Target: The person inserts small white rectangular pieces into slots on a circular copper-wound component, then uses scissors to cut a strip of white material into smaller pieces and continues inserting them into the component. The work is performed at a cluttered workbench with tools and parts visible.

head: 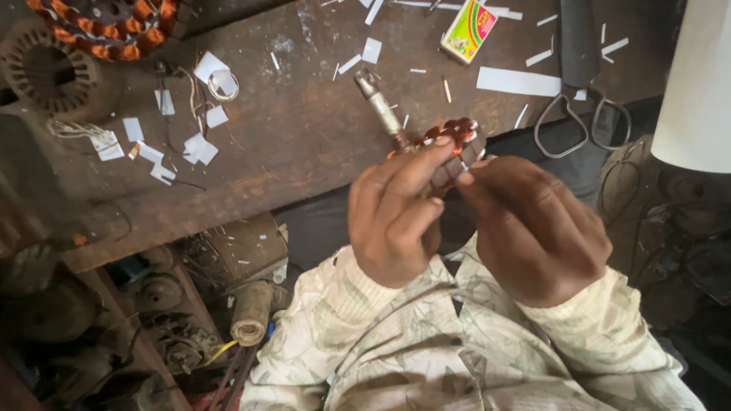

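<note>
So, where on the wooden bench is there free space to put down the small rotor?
The barest patch of the wooden bench lies between the paper scraps on the left and the rotor held in both hands. The far edge is crowded: box, white strip, scissors. Stators fill the left corner.

Both hands, left (396, 221) and right (533, 228), pinching small copper-wound motor armature with steel shaft (445, 144) above scarred wooden bench (304, 129); steel scissors (582, 114) and white paper scraps (199, 148) nearby.

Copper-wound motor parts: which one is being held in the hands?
The small armature with the metal shaft, gripped by both hands; the large wound stator lies on the bench's far-left corner.
</note>
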